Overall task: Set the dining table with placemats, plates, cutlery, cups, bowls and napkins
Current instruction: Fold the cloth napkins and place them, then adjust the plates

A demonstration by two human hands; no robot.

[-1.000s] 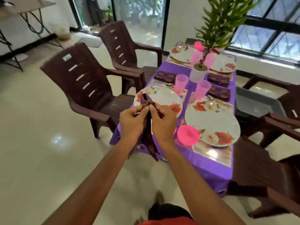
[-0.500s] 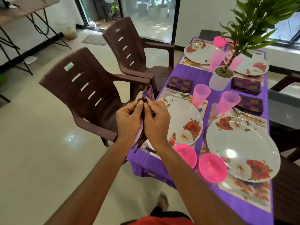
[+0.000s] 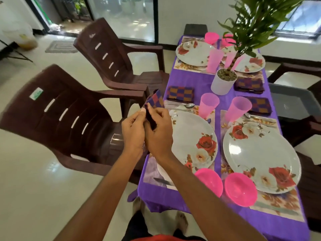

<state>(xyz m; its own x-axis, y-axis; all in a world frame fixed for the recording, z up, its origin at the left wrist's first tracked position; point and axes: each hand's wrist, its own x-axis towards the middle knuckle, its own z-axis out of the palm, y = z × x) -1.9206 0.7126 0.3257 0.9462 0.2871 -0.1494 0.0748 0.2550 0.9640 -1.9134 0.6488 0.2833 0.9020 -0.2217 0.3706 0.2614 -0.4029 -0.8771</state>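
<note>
A checked napkin (image 3: pixel 155 101) is held up at the table's (image 3: pixel 191 82) left edge.

The napkin (purple, blue and orange squares) is pinched by both hands: the left hand (image 3: pixel 132 133) is closed on its left side with thumb and curled fingers, and the right hand (image 3: pixel 159 134) is wrapped round its folded lower part. It is held in the air, just left of the floral plate (image 3: pixel 192 136) and beside a brown chair (image 3: pixel 69 119).

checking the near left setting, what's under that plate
A placemat shows under the plate, over the purple cloth. The right arm covers the plate's near edge, so anything there is hidden.
</note>
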